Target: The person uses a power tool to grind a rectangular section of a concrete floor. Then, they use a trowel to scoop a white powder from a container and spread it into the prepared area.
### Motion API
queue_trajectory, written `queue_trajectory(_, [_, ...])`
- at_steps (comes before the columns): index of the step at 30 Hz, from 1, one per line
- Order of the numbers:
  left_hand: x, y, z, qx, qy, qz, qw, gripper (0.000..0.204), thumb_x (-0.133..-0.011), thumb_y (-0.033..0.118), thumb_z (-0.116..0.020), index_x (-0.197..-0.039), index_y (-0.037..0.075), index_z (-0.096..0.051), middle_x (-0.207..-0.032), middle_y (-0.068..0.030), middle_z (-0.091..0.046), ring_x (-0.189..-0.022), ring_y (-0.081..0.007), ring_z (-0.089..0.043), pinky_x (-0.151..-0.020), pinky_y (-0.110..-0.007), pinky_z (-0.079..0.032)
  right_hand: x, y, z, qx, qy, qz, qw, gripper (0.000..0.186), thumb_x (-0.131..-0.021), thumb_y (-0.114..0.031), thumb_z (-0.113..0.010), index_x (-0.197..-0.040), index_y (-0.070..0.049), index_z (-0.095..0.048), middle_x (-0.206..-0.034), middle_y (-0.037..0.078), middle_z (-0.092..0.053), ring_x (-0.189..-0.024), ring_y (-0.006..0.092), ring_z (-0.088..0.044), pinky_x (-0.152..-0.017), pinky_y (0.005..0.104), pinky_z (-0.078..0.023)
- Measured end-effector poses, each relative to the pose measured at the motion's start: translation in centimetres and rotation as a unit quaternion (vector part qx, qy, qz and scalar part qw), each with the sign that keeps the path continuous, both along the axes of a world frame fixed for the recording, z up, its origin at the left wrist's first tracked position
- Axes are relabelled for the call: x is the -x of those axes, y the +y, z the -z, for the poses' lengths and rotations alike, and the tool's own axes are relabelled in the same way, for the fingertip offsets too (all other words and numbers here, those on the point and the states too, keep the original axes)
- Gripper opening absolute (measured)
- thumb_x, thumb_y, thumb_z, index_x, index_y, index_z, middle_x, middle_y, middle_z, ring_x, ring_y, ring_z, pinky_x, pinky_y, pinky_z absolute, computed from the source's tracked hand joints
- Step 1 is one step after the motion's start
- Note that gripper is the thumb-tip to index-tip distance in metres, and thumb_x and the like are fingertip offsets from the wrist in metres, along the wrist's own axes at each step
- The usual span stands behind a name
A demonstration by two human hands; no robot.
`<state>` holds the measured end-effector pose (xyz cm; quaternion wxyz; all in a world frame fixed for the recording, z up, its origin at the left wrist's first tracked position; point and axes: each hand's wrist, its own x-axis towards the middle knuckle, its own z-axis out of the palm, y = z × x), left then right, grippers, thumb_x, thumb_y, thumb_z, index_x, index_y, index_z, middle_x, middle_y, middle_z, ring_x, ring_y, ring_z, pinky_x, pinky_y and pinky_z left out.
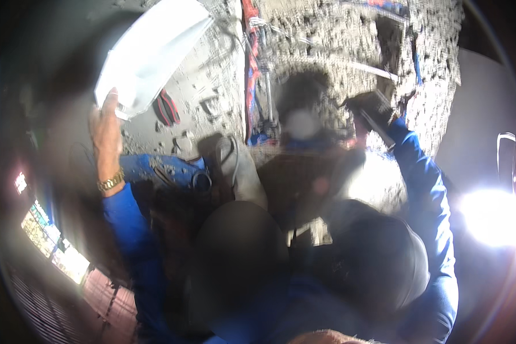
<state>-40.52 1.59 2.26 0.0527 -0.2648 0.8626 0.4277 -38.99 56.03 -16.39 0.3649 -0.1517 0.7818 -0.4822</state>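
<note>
My left hand (106, 123), with a gold-coloured watch at the wrist, grips the lower end of a large white sheet-like piece (155, 51) with angled edges. Its thumb or a finger lies over the white surface. On the right, my right hand (372, 110) is dark in shadow and smeared by motion. It is closed near a slim grey bar; what it holds is not clear. Beneath it lies rough grey ground, next to a dark shadow with a round pale spot.
A red-and-black object (167, 109) lies near the white piece. Nearer to me is a mud-spattered blue object (163, 167) with a round opening. A red bar (250, 74), a metal rod (265, 74) and a pale strip (338, 64) cross the ground. Bright light glares at right.
</note>
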Motion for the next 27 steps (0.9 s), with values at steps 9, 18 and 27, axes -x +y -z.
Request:
queue_trajectory(9, [-2.1,2.1,-2.7,0.001,0.013,-0.029,0.999,0.039,-0.092,0.023,-0.054,-0.121,-0.003,-0.050,-0.107,-0.0127,-0.059,-0.086,-0.0203,-0.064,-0.062,-0.032,-0.054,2.8,-9.8,-3.2,-0.022,-0.087,-0.311,0.946,0.027,-0.087,-0.025,-0.061,-0.077,0.000,-0.064,-0.059,0.004,-0.058,-0.044,0.0086,-0.052,-0.038,0.0271,-0.039])
queue_trajectory(18, [-1.0,3.1,-1.2,-0.079,0.020,-0.022,0.996,0.043,-0.092,0.026,-0.053,-0.118,-0.009,-0.051,-0.102,-0.0164,-0.062,-0.077,-0.0213,-0.065,-0.060,-0.031,-0.054,2.2,-2.4,-0.9,-0.074,-0.028,-0.297,0.952,0.019,-0.088,-0.011,-0.055,-0.074,-0.004,-0.064,-0.053,0.006,-0.058,-0.043,0.0146,-0.057,-0.040,0.0283,-0.046])
queue_trajectory(27, [-2.0,2.2,-2.5,-0.198,-0.016,-0.043,0.979,0.045,-0.096,0.035,-0.049,-0.113,-0.006,-0.053,-0.092,-0.0159,-0.064,-0.072,-0.0222,-0.064,-0.060,-0.029,-0.050,6.4,-9.2,-11.0,-0.307,-0.187,-0.194,0.913,0.028,-0.081,-0.025,-0.067,-0.073,0.002,-0.064,-0.055,0.009,-0.059,-0.046,0.0140,-0.058,-0.040,0.0285,-0.047])
